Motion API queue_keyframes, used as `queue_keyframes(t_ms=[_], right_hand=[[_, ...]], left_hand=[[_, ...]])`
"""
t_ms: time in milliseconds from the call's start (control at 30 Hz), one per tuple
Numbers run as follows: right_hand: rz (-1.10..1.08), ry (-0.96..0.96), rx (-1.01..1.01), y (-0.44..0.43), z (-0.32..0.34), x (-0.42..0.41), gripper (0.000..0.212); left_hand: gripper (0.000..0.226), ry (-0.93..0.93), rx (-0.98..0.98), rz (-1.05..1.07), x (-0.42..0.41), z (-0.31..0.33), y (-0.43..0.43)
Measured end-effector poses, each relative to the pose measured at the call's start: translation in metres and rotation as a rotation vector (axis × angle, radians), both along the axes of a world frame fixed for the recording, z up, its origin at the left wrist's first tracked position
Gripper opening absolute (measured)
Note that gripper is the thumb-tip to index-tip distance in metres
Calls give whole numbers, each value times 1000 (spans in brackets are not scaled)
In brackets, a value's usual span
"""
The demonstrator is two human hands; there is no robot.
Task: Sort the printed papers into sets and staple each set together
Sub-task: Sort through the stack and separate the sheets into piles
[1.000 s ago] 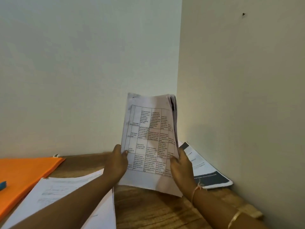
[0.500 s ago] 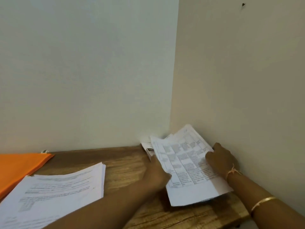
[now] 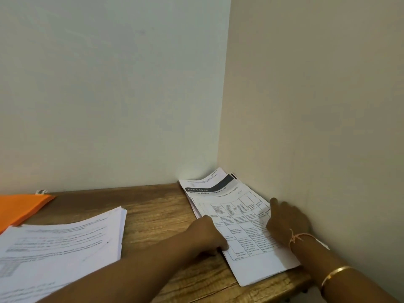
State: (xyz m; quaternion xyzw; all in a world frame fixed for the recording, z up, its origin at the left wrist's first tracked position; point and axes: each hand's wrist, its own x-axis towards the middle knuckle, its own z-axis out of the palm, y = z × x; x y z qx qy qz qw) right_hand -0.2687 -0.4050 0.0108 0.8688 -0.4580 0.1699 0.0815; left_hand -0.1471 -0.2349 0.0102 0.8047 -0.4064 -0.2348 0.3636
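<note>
A set of printed papers with a table grid on top lies flat in the right corner of the wooden table. It rests on other sheets, one with a dark "LIVING ROOM" header. My left hand grips the set's left edge, fingers curled, thumb on the page. My right hand rests on the right side of the set beside the wall, fingers stretched out on the paper. No stapler is in view.
A thick stack of white printed papers lies at the front left. An orange folder sits at the far left edge. Two walls meet behind the corner pile, and the table's front edge runs just below the set.
The set was held upright in both hands a second ago. It has come down and to the right onto the corner pile, and both hands followed it.
</note>
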Motion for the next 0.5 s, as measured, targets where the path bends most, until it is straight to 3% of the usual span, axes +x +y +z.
queue_keyframes(t_ms=[133, 200, 300, 400, 500], right_hand=[[5, 127, -245, 10, 0, 8, 35], [69, 100, -262, 21, 5, 16, 33], [171, -7, -166, 45, 11, 37, 26], [300, -150, 8, 77, 13, 63, 23], [443, -277, 311, 117, 13, 88, 27]], left_hand=[[32, 10, -20, -5, -4, 4, 6], [35, -102, -32, 6, -3, 5, 9], [31, -322, -64, 97, 5, 12, 22], [30, -390, -91, 212, 30, 15, 42], [36, -418, -60, 338, 59, 18, 79]])
